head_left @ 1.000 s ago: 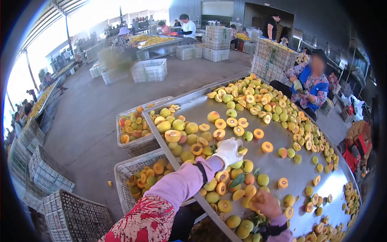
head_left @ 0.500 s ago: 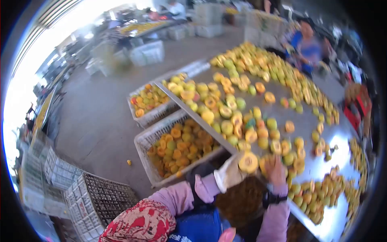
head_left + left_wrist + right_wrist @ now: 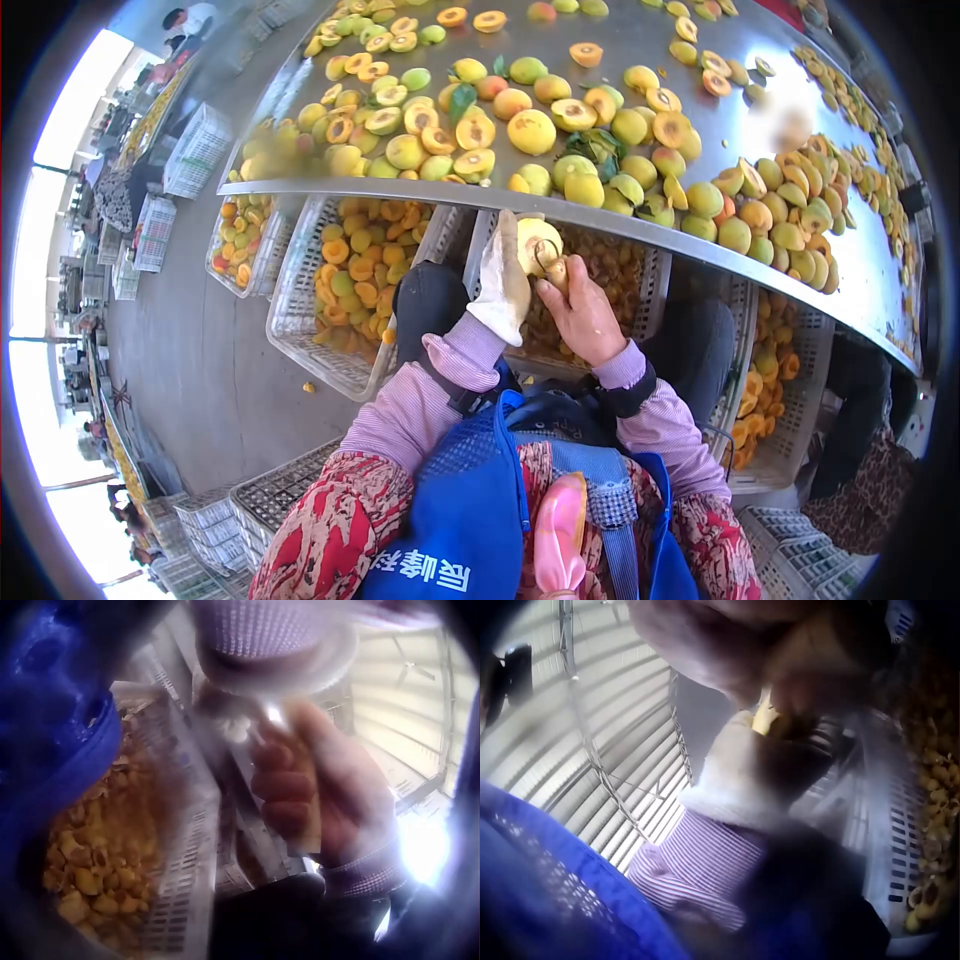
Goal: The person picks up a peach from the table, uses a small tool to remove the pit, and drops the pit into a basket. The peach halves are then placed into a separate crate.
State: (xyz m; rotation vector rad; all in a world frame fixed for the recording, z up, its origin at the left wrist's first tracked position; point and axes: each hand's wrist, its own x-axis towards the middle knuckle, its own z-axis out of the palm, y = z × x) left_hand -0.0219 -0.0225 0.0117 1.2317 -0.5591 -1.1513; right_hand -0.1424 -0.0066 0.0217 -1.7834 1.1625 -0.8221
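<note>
My left hand (image 3: 497,285), in a white glove, holds a yellow peach half (image 3: 530,238) just below the table's near edge. Bare, my right hand (image 3: 588,318) grips a small tool (image 3: 557,276) with a tan handle, its thin curved loop at the peach's cut face. In the left wrist view, the right hand's fingers (image 3: 285,787) curl round the flat tan handle (image 3: 309,825). The right wrist view shows the glove (image 3: 742,769) with a sliver of yellow peach (image 3: 763,716) above it; the tool's tip is hidden there.
Whole and halved peaches (image 3: 532,132) lie over the metal table (image 3: 690,228), whose raised edge runs across in front of me. Beneath stand plastic crates of peach halves (image 3: 360,270). Between my knees is a crate (image 3: 652,290) of brownish scraps. Stacked crates (image 3: 285,490) stand at lower left.
My left hand came back from among the peaches on the table with a half to in front of my body. The right hand moved off the table to meet it. The head view tilted down.
</note>
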